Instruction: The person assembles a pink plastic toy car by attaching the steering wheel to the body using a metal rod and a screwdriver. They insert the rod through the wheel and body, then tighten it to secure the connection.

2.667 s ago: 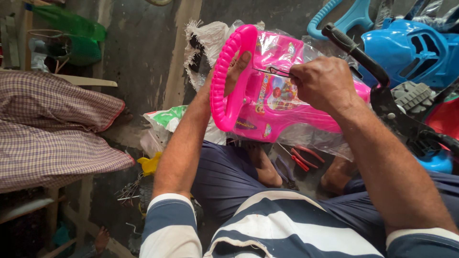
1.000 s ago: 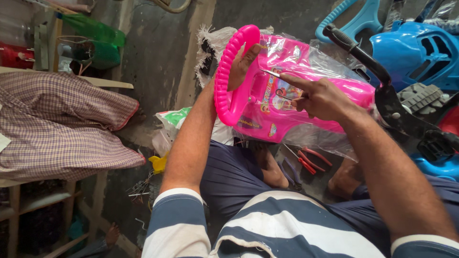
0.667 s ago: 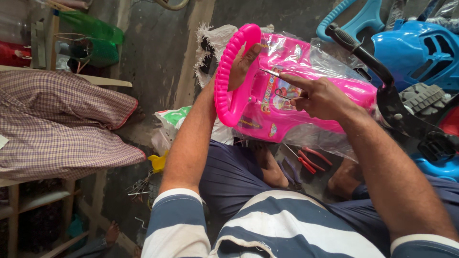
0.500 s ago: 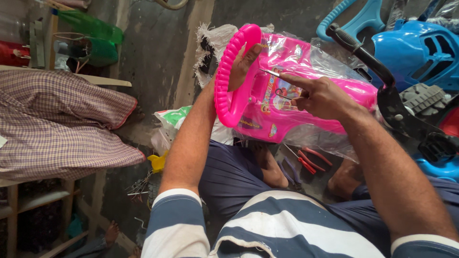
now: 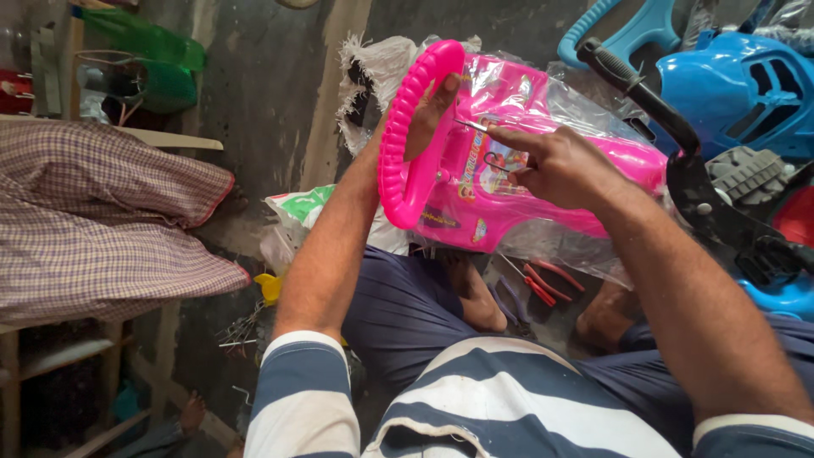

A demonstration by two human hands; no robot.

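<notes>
The left hand reaches through the pink toy ride-on car's looped handle, fingers curled around its rim. The right hand rests on the plastic-wrapped car body, fingers pinched shut on a thin metal tool. The car sits above the lap, crowded on its right by a blue toy car and a black handlebar; red-handled pliers lie on the floor below.

A cramped, rough toy workshop with a bare concrete floor. Plastic ride-on toy bodies crowd it, one pink in clear wrap, one blue. Red-handled pliers and loose metal bits lie on the ground.
</notes>
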